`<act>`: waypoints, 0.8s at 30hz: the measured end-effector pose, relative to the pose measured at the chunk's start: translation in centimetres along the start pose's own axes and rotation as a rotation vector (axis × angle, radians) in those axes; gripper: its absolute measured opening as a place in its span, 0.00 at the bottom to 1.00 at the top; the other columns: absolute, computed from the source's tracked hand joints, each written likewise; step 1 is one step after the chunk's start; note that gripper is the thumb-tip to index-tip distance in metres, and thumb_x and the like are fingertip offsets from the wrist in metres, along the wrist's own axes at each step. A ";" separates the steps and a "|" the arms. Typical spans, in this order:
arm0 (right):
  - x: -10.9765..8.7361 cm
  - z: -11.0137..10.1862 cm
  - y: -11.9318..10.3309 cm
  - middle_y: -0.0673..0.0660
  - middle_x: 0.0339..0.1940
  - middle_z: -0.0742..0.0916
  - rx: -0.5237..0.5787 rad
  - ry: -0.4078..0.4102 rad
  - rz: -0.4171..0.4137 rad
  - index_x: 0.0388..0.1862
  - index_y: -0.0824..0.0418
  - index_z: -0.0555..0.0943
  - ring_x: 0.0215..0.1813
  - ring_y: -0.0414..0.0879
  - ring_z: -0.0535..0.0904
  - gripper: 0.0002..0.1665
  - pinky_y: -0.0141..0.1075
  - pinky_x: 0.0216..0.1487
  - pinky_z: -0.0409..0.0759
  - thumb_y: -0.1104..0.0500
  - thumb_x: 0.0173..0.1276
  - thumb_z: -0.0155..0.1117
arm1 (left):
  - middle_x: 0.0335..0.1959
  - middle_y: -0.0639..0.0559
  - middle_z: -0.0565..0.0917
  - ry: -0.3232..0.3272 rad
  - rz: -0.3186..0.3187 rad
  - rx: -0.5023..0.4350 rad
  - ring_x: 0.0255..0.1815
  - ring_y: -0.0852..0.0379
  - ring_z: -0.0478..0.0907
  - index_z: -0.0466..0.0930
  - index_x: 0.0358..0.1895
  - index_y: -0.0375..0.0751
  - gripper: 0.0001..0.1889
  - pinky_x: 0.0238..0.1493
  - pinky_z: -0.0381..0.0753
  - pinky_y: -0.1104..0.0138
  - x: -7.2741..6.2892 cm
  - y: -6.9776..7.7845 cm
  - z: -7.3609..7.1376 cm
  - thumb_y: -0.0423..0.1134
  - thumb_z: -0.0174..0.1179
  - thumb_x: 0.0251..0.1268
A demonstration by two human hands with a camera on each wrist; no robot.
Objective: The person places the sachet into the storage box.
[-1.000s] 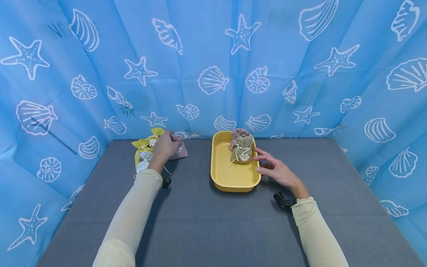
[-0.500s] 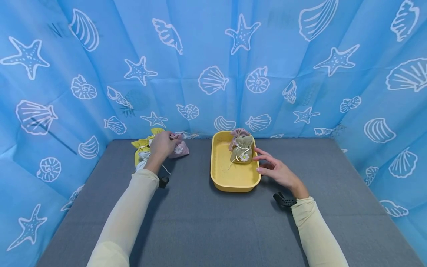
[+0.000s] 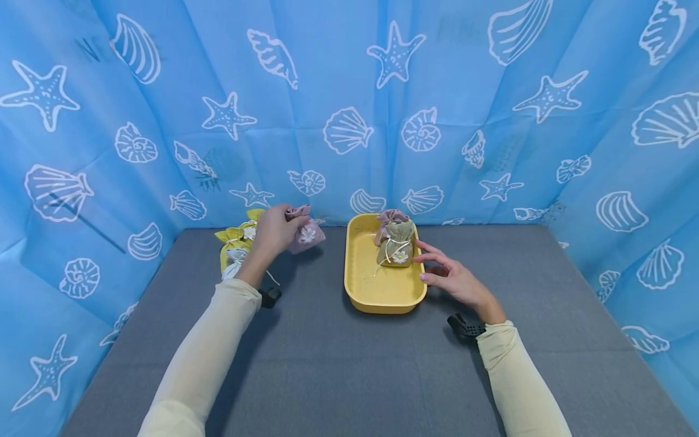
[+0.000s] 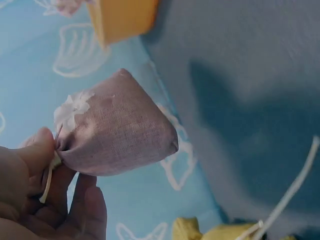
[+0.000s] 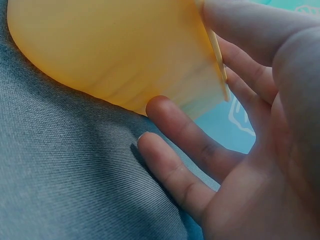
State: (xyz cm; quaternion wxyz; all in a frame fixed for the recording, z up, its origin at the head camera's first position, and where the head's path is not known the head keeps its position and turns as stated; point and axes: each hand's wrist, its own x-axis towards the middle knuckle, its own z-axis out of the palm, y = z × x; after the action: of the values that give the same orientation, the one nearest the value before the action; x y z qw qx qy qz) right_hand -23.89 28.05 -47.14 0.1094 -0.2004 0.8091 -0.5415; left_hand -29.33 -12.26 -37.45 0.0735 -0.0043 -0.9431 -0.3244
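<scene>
My left hand pinches the gathered neck of a pink drawstring pouch with a white flower, left of the yellow plastic tub. In the left wrist view the pouch hangs from thumb and fingers, its shadow on the cloth. My right hand rests at the tub's right rim with spread, relaxed fingers; in the right wrist view, two fingers lie along the outer wall. Inside the tub stand an olive pouch and, partly hidden behind it, another pink pouch.
Beside my left wrist sit yellow pouches and a pale grey one, partly covered by my arm. A grey cloth covers the table. A blue shell-print curtain hangs along the back and sides.
My left hand has lifted the pink pouch and carried it rightward, away from the yellow pouches. My right hand and the tub have stayed in place.
</scene>
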 end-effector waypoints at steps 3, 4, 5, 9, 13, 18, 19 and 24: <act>0.0 0.0 0.0 0.51 0.87 0.55 0.004 0.001 0.004 0.70 0.62 0.73 0.80 0.66 0.61 0.25 0.26 0.56 0.80 0.62 0.76 0.61 | 0.29 0.48 0.79 -0.001 0.027 -0.048 0.28 0.54 0.73 0.82 0.38 0.41 0.16 0.25 0.70 0.66 -0.4 0.6 -0.1 0.52 0.63 0.72; 0.0 0.0 0.1 0.51 0.87 0.55 0.001 0.002 0.006 0.70 0.62 0.73 0.80 0.65 0.60 0.25 0.26 0.56 0.80 0.62 0.76 0.62 | 0.29 0.49 0.79 0.002 0.034 -0.056 0.28 0.54 0.73 0.82 0.38 0.41 0.16 0.25 0.69 0.66 -0.5 0.9 -0.2 0.52 0.63 0.72; 0.0 0.0 0.1 0.51 0.87 0.55 -0.001 0.002 0.007 0.70 0.62 0.73 0.80 0.65 0.60 0.25 0.26 0.56 0.79 0.62 0.76 0.62 | 0.29 0.49 0.79 0.003 0.036 -0.067 0.28 0.54 0.73 0.81 0.38 0.41 0.16 0.25 0.69 0.66 -0.6 1.2 -0.2 0.53 0.63 0.72; 0.0 -0.1 0.2 0.50 0.87 0.55 -0.003 0.002 0.006 0.70 0.62 0.74 0.80 0.65 0.60 0.25 0.26 0.56 0.79 0.62 0.76 0.62 | 0.29 0.48 0.80 0.007 0.048 -0.097 0.28 0.54 0.74 0.82 0.39 0.41 0.17 0.25 0.70 0.66 -1.3 2.7 -0.4 0.54 0.64 0.70; 0.0 -0.1 0.2 0.52 0.87 0.56 -0.004 0.003 -0.008 0.69 0.63 0.74 0.76 0.67 0.66 0.25 0.26 0.56 0.79 0.62 0.76 0.62 | 0.33 0.47 0.84 -0.003 0.090 -0.116 0.30 0.54 0.77 0.85 0.45 0.40 0.18 0.26 0.72 0.67 -1.9 4.2 -0.5 0.53 0.66 0.69; 0.1 -0.2 0.2 0.51 0.87 0.55 0.003 -0.002 -0.009 0.70 0.63 0.73 0.76 0.67 0.66 0.25 0.26 0.56 0.80 0.63 0.76 0.62 | 0.38 0.48 0.87 -0.047 0.133 -0.155 0.35 0.54 0.82 0.86 0.50 0.42 0.17 0.31 0.78 0.66 -2.6 5.8 -0.2 0.50 0.68 0.67; 0.1 -0.1 0.2 0.51 0.87 0.55 0.005 -0.003 -0.009 0.70 0.63 0.73 0.77 0.67 0.65 0.25 0.26 0.56 0.80 0.63 0.76 0.62 | 0.39 0.48 0.88 -0.056 0.139 -0.166 0.36 0.55 0.82 0.86 0.50 0.42 0.17 0.32 0.80 0.66 -2.7 6.1 -0.1 0.50 0.69 0.67; 0.1 -0.1 0.2 0.51 0.87 0.55 0.002 -0.007 -0.009 0.70 0.63 0.73 0.82 0.64 0.58 0.26 0.25 0.57 0.79 0.61 0.76 0.62 | 0.41 0.49 0.89 -0.090 0.186 -0.213 0.40 0.55 0.85 0.86 0.49 0.43 0.15 0.38 0.84 0.64 -3.5 7.4 0.4 0.48 0.69 0.67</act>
State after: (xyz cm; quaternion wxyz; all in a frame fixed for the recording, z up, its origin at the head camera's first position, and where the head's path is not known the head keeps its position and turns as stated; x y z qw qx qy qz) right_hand -24.06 28.15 -47.31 0.1100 -0.2059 0.8073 -0.5420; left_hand -25.54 -6.02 -33.74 0.0598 -0.1141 -0.9011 -0.4141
